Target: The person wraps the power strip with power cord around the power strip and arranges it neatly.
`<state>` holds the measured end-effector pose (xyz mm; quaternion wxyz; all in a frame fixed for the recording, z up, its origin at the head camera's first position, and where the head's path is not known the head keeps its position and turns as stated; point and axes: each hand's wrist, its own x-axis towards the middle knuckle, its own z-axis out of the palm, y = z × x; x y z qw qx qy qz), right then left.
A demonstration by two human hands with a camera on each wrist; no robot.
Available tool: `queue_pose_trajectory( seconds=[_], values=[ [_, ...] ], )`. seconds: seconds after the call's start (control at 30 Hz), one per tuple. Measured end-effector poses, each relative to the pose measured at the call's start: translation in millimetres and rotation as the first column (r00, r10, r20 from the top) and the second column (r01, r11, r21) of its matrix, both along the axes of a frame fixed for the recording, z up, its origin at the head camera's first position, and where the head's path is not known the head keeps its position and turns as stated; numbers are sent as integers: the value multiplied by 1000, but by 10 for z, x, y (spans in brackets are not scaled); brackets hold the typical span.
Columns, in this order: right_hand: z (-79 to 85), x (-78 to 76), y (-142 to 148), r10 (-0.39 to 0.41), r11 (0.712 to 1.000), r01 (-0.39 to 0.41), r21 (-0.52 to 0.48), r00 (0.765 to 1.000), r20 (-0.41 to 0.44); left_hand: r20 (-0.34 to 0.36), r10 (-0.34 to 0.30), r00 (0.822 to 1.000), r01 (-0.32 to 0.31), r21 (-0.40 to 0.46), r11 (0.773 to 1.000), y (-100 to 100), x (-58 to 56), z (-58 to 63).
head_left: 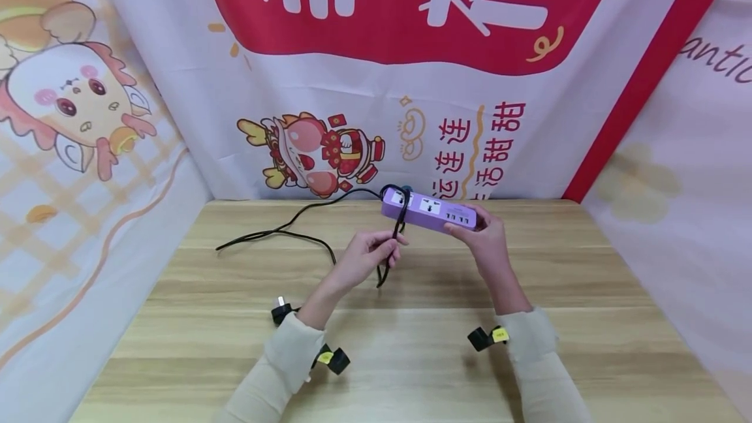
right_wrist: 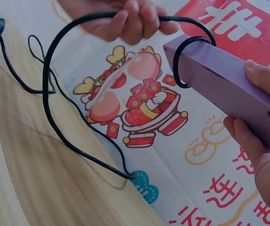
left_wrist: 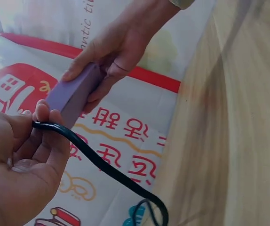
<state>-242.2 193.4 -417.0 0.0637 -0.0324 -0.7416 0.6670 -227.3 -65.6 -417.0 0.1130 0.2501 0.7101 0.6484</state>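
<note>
A purple power strip with white sockets and several USB ports is held up above the table, tilted slightly down to the right. My right hand grips its right end, thumb on one side and fingers on the other. Its black cord loops around the strip's left end. My left hand pinches the cord between thumb and fingers, just left of and below the strip. In the left wrist view the cord runs down from those fingertips. The black plug lies beside my left forearm.
The wooden table meets a printed white and red cloth at its back edge. Slack cord trails leftward over the tabletop. Printed cloth also hangs on the left and right sides. Black devices with yellow labels sit at both wrists.
</note>
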Motion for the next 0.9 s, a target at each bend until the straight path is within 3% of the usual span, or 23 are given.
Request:
queue_pose_trajectory(
  seconds=[0.17,0.37,0.5,0.6,0.7,0.8,0.9],
  values=[
    [35,20,19,22,999,-24,-45,999,-35,-18,-32,999,32,-12,999,69,-32,-100],
    [62,48,40,66,997,-67,-47,997,-26,4,-17,1000,17,-36,999,70,-69,-188],
    [54,40,25,87,993,-88,-80,996,-18,34,-91,995,94,-81,992,38,-81,-229],
    [63,35,14,90,985,-93,-147,995,-32,21,-156,988,157,-117,981,25,-98,-268],
    [83,50,47,83,978,-89,-191,996,-38,-7,-183,983,179,-157,971,35,-118,-328],
    [110,66,83,103,973,-108,-206,994,-31,-90,-158,983,133,-234,963,34,-146,-362],
    [139,82,97,148,974,-148,-174,989,-8,-192,-80,978,15,-318,948,17,-174,-363]
  ],
)
